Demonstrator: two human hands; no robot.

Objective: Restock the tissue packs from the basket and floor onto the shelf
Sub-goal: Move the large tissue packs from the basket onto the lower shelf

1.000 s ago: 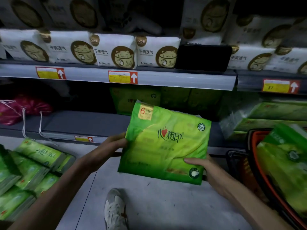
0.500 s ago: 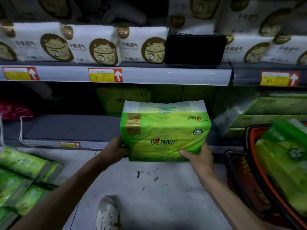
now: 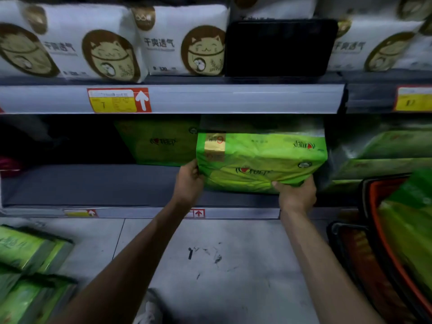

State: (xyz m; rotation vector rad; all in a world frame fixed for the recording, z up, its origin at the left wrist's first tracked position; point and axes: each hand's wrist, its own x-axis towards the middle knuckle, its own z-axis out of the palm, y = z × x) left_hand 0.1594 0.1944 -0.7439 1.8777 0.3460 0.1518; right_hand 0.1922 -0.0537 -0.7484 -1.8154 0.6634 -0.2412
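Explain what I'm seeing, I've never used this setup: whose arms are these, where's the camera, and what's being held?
There is no machine here: the two bare arms are a person's, and the single camera sits on their head, looking forward and down. The left hand and right hand grip a green tissue pack, one at each side, at the lower shelf; whether it rests there I cannot tell. Another green pack stands further back. White packs fill the shelf above. More green packs lie on the floor at left, and a basket holding some is at right.
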